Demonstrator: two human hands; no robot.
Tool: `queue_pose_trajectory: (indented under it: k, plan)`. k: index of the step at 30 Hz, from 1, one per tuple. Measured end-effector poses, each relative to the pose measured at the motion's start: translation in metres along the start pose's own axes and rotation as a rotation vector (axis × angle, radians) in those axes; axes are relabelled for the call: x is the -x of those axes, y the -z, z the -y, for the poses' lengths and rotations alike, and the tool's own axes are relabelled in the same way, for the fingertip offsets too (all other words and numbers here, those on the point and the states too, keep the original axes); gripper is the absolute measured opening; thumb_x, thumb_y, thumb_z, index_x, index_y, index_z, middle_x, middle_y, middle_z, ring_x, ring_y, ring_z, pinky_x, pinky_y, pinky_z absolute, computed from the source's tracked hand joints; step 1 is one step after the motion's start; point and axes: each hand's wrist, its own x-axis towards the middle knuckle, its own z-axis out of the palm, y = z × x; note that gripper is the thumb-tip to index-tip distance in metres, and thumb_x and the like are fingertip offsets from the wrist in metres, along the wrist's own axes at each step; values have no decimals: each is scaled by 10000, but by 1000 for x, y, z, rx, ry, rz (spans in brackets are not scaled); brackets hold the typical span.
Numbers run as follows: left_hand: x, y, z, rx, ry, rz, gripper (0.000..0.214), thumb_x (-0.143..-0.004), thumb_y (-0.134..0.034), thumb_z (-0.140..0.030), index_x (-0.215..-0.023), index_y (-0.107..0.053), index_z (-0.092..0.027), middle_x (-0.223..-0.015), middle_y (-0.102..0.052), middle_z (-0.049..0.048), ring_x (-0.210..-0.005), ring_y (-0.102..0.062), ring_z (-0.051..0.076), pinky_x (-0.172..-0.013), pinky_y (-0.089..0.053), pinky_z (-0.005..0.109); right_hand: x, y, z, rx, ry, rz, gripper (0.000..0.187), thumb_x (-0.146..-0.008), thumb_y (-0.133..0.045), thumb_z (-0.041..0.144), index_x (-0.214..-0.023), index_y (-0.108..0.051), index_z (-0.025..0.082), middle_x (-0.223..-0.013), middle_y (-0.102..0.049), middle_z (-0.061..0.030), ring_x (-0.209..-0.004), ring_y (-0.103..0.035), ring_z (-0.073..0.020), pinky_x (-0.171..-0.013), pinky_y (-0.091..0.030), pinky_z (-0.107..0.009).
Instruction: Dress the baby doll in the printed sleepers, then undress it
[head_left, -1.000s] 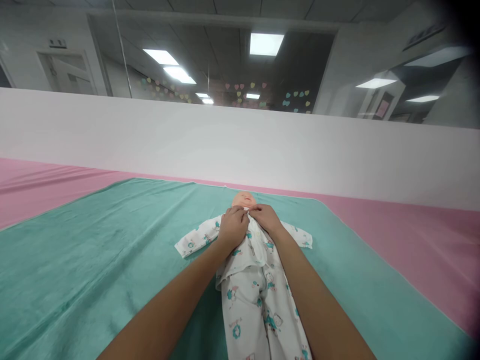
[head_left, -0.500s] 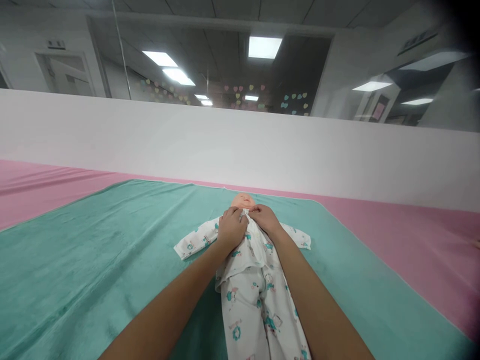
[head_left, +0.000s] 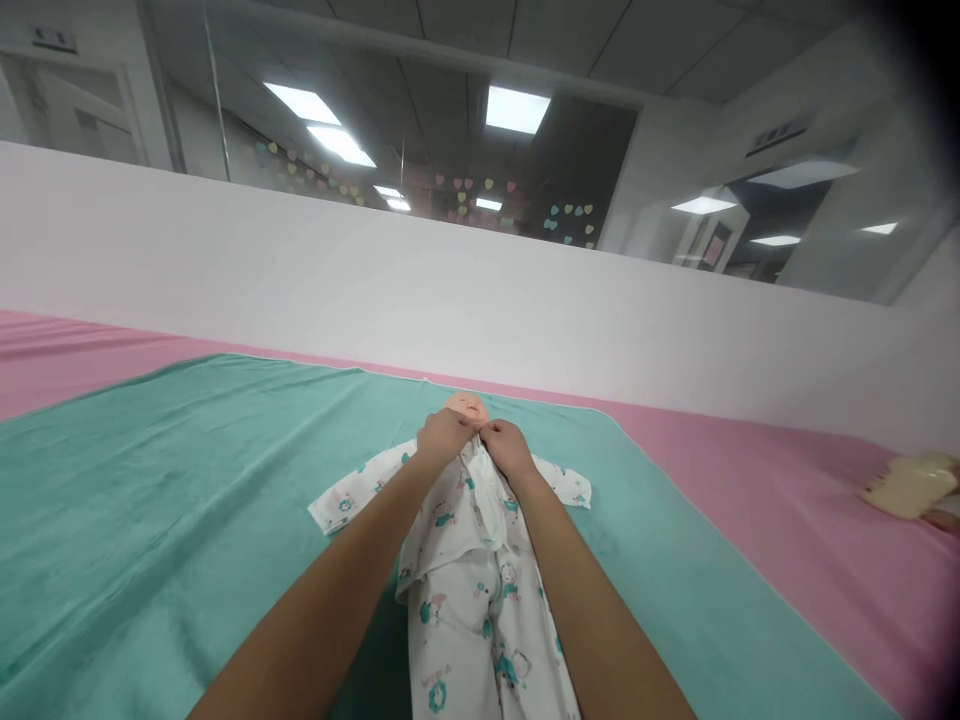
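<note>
While on doll (head_left: 469,404), shirt (head_left: 444,525) beneath grip (head_left: 508,447).

White Prints Amid Teal and Pink

Under the left hand (head_left: 446,436) and right hand (head_left: 508,447), the shirt (head_left: 450,515) is white, scattered with teal-and-pink figures; the trousers (head_left: 454,625), nearer than both, match. Just beyond, the doll's head (head_left: 468,404) is peach. Around them spreads a plain teal blanket (head_left: 202,470), pale-edged; farther out, a pink sheet (head_left: 757,490).

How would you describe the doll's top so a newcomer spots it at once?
Find the green blanket, then the doll lying on it. The white printed top runs from the left hand and right hand at the neck down to the matching trousers; unlike those, it has sleeves, spread sideways.
</note>
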Motion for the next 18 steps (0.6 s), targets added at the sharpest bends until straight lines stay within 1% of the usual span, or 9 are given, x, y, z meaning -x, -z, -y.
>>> queue_pose_trajectory:
  k: [5, 7, 9, 11, 13, 16, 18]
  plan:
    - [-1, 11, 6, 102, -38, 83, 214, -679, -569, -311, -527, -607, -166, -511, -520, -1, -545, -450, 122, -472, -279, 207, -2, -1, -4, -82, -33, 48, 220, -638, -472, 348, -612, -594, 167, -629, -579, 3, -612, -485, -125, -547, -327, -228]
    - [1, 15, 5, 120, -54, 101, 242, -682, -558, -298, -485, -565, -158, -476, -460, -16, -494, -387, 101, -455, -254, 213, 0, -1, -4, -113, -35, 55, 230, -642, -473, 357, -630, -599, 165, -631, -574, 4, -602, -471, -121, -540, -324, -226]
    - [2, 18, 3, 134, -81, 107, 280, -702, -542, -327, -480, -545, -155, -471, -419, -24, -477, -353, 92, -451, -245, 214, 3, 0, -3, -136, -34, 57, 241, -658, -460, 365, -626, -591, 165, -600, -542, 11, -570, -430, -112, -515, -302, -228]
    - [4, 20, 0, 136, -125, 119, 294, -725, -521, -353, -511, -563, -155, -496, -433, -20, -488, -366, 96, -459, -256, 214, 5, 2, -2, -154, -31, 60, 261, -677, -451, 389, -601, -570, 169, -559, -491, 21, -542, -381, -105, -492, -275, -230]
    - [6, 25, -3, 121, -161, 146, 257, -726, -515, -329, -555, -600, -156, -521, -472, -12, -504, -395, 104, -473, -276, 215, 6, 4, 0, -161, -21, 72, 292, -686, -461, 429, -581, -553, 172, -539, -457, 27, -534, -355, -101, -485, -262, -230]
    - [7, 33, -5, 80, -174, 195, 158, -675, -542, -246, -574, -635, -169, -503, -490, -13, -508, -417, 111, -489, -297, 216, 8, 5, 3, -120, 18, 101, 300, -672, -498, 449, -595, -563, 166, -551, -477, 24, -549, -374, -103, -501, -272, -227]
    - [8, 36, -5, 45, -170, 209, 128, -633, -554, -197, -525, -620, -175, -473, -475, -18, -501, -416, 113, -488, -295, 218, 8, 4, 4, -72, 51, 96, 267, -665, -504, 416, -604, -568, 164, -570, -502, 21, -563, -402, -106, -513, -284, -227]
